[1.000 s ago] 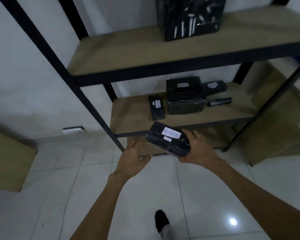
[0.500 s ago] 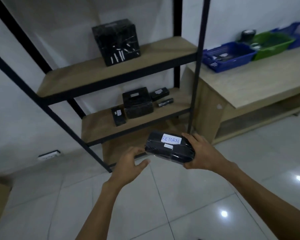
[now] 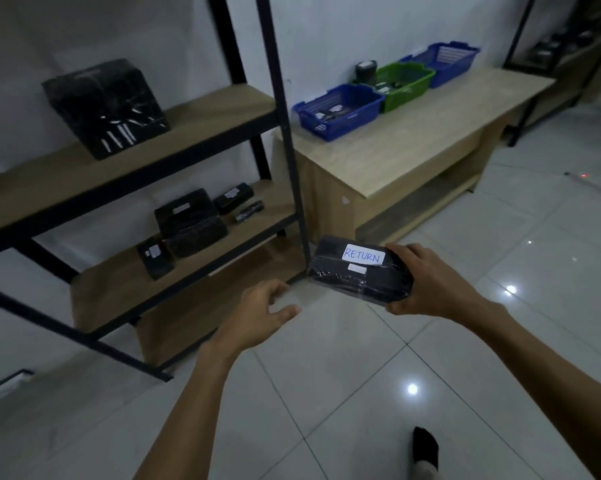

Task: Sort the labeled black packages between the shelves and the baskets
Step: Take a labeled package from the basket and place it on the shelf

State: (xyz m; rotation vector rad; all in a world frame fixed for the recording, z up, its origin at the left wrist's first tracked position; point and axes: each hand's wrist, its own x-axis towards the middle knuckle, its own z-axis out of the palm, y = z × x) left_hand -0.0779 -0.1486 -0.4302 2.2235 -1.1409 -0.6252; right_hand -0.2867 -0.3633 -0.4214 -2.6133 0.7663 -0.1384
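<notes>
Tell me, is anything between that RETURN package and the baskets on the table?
Nothing visible. The right hand holds the package just right of the shelf's black post, and open floor and bare tabletop lie between it and the baskets.

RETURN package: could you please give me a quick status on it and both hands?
Right hand grips the RETURN package. Left hand open, off it. Black shelf post close beside package; near blue basket on table beyond.

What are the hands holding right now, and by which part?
The right hand grips the black package labeled RETURN by its right end. The left hand is open and holds nothing.
</notes>
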